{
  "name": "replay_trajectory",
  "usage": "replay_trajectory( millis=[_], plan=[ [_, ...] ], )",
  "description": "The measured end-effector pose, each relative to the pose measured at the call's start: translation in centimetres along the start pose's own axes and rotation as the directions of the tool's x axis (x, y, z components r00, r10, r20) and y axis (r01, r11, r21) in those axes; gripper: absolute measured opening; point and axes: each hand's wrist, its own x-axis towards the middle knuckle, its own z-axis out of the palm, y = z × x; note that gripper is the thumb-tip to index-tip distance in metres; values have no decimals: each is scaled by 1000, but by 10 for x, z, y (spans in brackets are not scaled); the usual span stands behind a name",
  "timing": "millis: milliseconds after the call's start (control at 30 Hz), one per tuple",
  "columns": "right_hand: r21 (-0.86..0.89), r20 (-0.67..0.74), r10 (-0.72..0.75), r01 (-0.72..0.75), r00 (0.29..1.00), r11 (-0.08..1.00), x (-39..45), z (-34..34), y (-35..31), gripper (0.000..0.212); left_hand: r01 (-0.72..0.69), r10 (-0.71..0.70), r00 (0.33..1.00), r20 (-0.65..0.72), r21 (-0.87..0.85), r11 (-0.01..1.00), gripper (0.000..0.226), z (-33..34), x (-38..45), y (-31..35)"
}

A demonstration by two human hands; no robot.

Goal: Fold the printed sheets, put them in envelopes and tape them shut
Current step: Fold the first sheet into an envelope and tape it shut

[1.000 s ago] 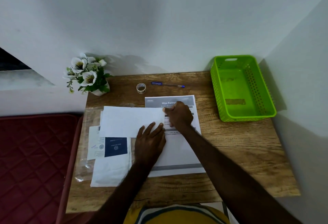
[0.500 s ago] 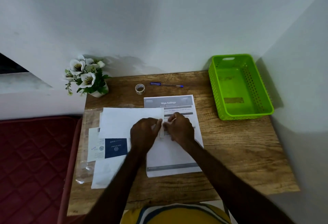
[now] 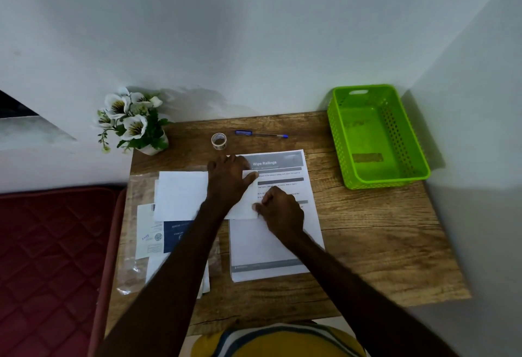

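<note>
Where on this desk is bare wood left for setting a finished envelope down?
Free: the strip between the printed sheet and the desk's right edge, below the green basket; also the front edge nearest the person. Crowded: the left half, where envelopes and papers overlap under both hands.

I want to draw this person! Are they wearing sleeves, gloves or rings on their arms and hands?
No sleeves show: both forearms are bare all the way to the bottom of the picture. The left hand and the right hand have no gloves, and I can see no rings, watch or bracelets. Low in the picture is a yellow top with dark and pale stripes.
</note>
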Motion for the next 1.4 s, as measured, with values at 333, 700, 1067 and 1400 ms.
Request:
replay_trajectory(
  millis=[333,700,1067,1400],
  plan=[
    [199,35,-53,45,998,979,15,-10,-2,20,-50,50,999,-1,-106,993,24,-6,-1,-3],
    [362,136,-141,84,981,928,37,-14,-13,35,-116,110,993,-47,-165,979,23,-24,-1,3],
    [343,143,-209,150,967,927,-2,-12,14,28,-15,-1,994,-107,-150,988,27,-36,4,8],
    [665,-150,-87,166,985,729,24,-57,-18,15,-11,-60,977,-205,-330,944,28,-98,29,23]
  ],
)
